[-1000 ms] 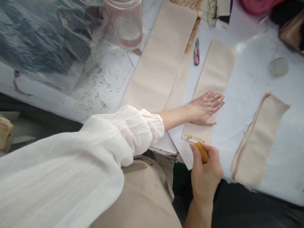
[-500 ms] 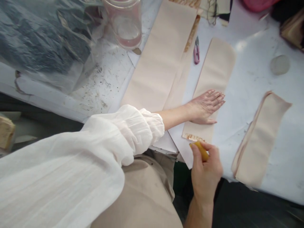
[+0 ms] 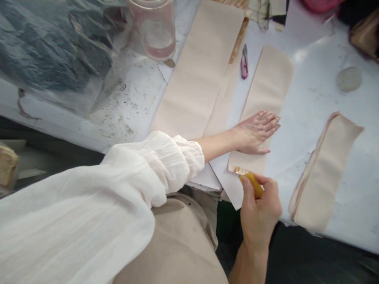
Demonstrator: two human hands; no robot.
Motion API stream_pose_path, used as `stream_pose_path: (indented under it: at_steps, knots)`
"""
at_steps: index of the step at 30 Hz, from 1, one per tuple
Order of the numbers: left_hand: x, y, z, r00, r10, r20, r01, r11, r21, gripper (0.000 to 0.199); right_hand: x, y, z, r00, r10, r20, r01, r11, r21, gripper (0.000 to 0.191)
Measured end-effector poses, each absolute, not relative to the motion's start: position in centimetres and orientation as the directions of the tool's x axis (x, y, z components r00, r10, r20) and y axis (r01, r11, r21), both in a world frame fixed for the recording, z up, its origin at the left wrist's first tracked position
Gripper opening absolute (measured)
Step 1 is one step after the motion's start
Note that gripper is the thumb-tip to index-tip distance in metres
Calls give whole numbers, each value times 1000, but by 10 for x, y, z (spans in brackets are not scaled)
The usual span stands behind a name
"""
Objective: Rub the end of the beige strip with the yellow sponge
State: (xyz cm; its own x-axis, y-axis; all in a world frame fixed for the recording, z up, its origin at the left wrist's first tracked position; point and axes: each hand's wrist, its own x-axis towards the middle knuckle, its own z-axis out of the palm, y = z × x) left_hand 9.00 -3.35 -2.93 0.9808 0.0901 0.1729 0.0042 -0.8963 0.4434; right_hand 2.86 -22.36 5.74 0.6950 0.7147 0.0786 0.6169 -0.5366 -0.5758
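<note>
My left hand (image 3: 257, 132) lies flat, fingers stretched out, on a long beige leather-like strip (image 3: 266, 86). It presses on the strip's lower half. My right hand (image 3: 260, 201) pinches a small yellow piece (image 3: 254, 184), perhaps a sponge or spreader; its exact kind cannot be made out. The yellow piece is at the strip's near end, where wet brown streaks (image 3: 241, 170) run along the edge. The right fingers partly hide this end. Left of the strip is a larger beige sheet (image 3: 201, 71), lying under my left forearm.
Pink thread snips (image 3: 244, 65) lie between the sheet and the strip. A jar (image 3: 156, 37) with pinkish liquid stands beside a plastic-wrapped bundle (image 3: 53, 51). A stack of beige strips (image 3: 322, 177) sits at the right, near the table edge; a round translucent disc (image 3: 349, 79) is behind it.
My right hand has moved slightly to the right with the yellow piece along the strip's near end. My left hand stays in place on the strip.
</note>
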Motion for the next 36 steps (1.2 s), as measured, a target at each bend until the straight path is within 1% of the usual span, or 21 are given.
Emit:
stream_pose_path:
  at_steps: [1,2,4,7,9,11,13,14,16,18,19,21,24,26,28,29,30,32,34,36]
  knots:
    - [90,-33,-29,982,90,168,7,-898,439,89,32,-216,55,687,716,125,642,-517,-566,18]
    - [91,-33,-29,982,92,163,12,-901,434,89,35,-208,51,666,732,142,667,-501,-552,17]
    - [90,-33,-28,984,91,154,17,-906,424,89,36,-196,42,620,777,107,704,-492,-512,17]
    - [89,-35,-26,985,87,146,19,-910,414,89,29,-201,34,616,787,29,703,-534,-469,19]
    - [88,-37,-26,984,101,145,32,-909,415,90,23,-217,38,620,784,-40,674,-557,-485,17]
    - [88,-38,-27,982,107,154,32,-906,422,89,21,-235,47,627,769,-129,611,-587,-531,15]
    - [89,-38,-28,981,95,172,12,-901,434,89,23,-246,57,666,729,-160,539,-618,-573,15]
    - [90,-38,-29,980,88,177,1,-898,440,89,25,-247,61,702,700,-129,520,-628,-579,17]
    - [91,-37,-31,981,78,175,-10,-891,455,91,31,-240,65,750,661,-7,536,-614,-579,21]
    - [93,-36,-32,983,76,167,-11,-884,467,94,36,-224,61,726,682,87,601,-568,-563,21]
    - [93,-35,-33,983,77,166,-10,-882,471,95,37,-216,56,697,710,104,637,-545,-545,19]
    - [93,-35,-33,981,80,176,-12,-882,471,94,37,-203,45,645,759,93,692,-528,-491,18]
    - [92,-35,-34,976,78,203,-26,-887,462,93,28,-206,36,621,783,38,723,-553,-414,22]
    - [92,-35,-35,975,77,210,-29,-887,461,92,22,-222,39,614,788,-37,700,-566,-436,20]
    - [93,-34,-36,976,72,206,-33,-884,467,92,20,-238,49,615,779,-119,639,-581,-504,16]
    - [93,-33,-38,976,69,209,-38,-882,470,92,21,-244,54,629,766,-136,603,-590,-537,15]
    - [94,-32,-39,974,65,215,-46,-880,472,91,24,-246,59,655,746,-118,576,-595,-561,14]
    - [96,-31,-41,970,57,236,-64,-877,476,93,31,-240,63,704,710,-7,576,-576,-580,16]
    - [96,-30,-41,969,52,243,-72,-876,477,94,38,-224,60,686,720,104,642,-533,-551,18]
    - [94,-30,-38,975,51,217,-57,-883,466,94,41,-208,51,627,770,118,710,-503,-492,16]
